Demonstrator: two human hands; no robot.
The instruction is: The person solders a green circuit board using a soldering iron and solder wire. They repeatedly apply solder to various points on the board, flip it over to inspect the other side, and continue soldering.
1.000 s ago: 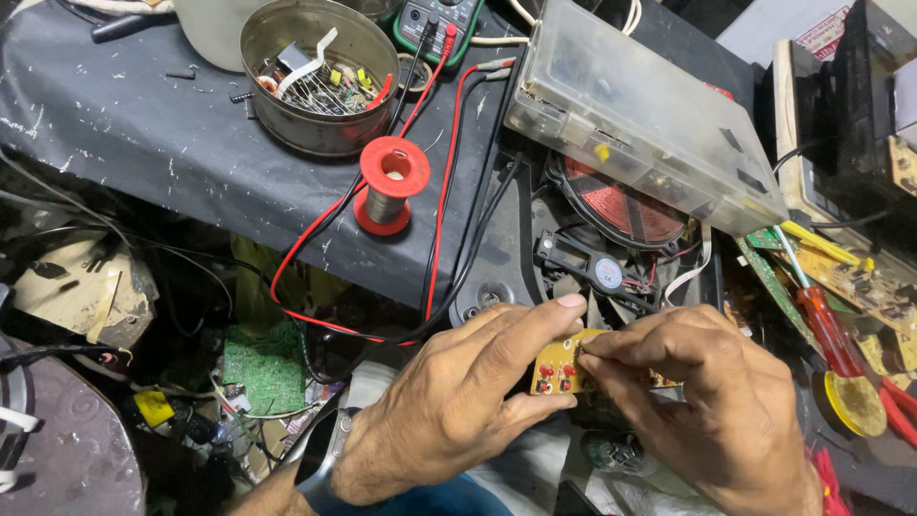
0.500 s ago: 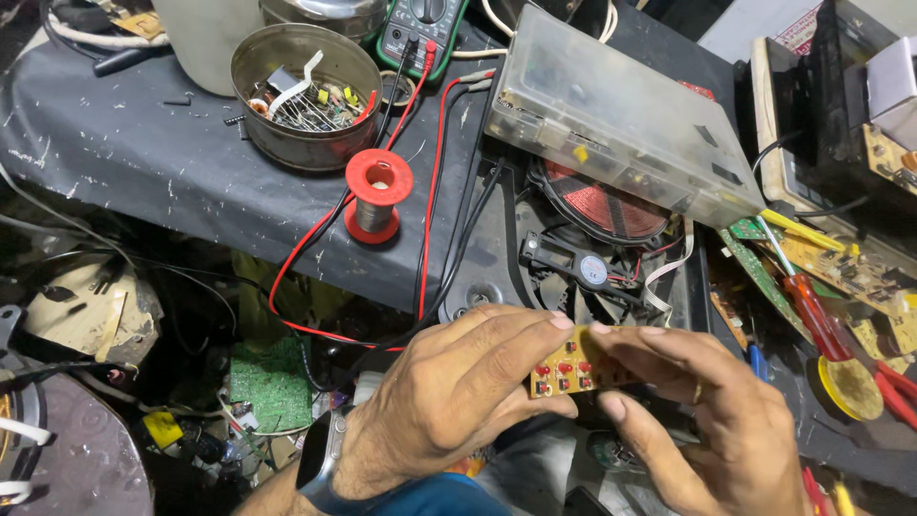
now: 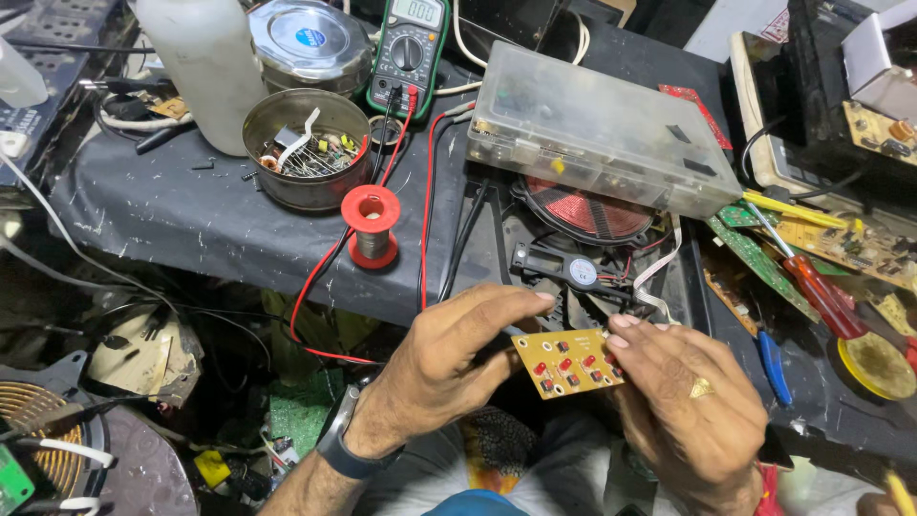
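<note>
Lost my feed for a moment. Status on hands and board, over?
Left hand and right hand both pinching small yellow board, red buttons up. Held above bench edge. Nothing between hands; red lead runs left of them.

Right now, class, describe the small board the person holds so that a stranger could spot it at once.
Start at the clear plastic box on the bench, then drop to the two hands below it. Between the left hand and right hand sits the small circuit board: tan, with red buttons, unlike the green boards nearby.
</note>
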